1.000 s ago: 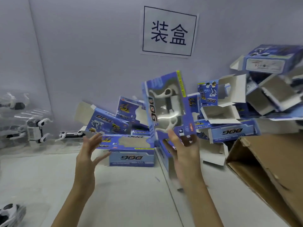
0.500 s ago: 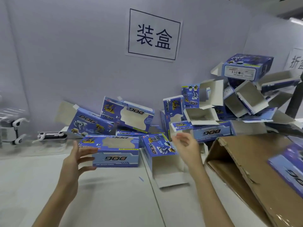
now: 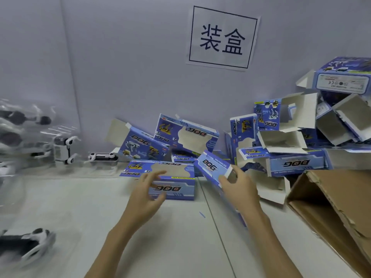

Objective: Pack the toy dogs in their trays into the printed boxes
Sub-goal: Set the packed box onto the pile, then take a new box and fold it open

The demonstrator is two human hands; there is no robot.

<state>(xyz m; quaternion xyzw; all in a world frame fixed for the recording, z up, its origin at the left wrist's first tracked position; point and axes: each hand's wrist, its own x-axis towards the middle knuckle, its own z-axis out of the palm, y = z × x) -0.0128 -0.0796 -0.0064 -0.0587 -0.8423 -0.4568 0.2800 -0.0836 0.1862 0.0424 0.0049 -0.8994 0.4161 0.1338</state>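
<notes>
Right hand (image 3: 239, 185) pinching one blue DOG box (image 3: 212, 169), tilted, just right of the flat DOG box (image 3: 170, 181) on the worktop (image 3: 80, 217). Left hand (image 3: 146, 195) spread loose, holding nothing, right in front of that flat box. Roughly a dozen more behind; three trayed toy dogs (image 3: 62, 149) well left.

front table (image 3: 84, 227): bare, easy reach
back wall: boxes (image 3: 188, 135) piled up, tight
right: tipped carton (image 3: 329, 201) blocked that side
left: trayed dogs (image 3: 62, 149) crowded the edge
</notes>
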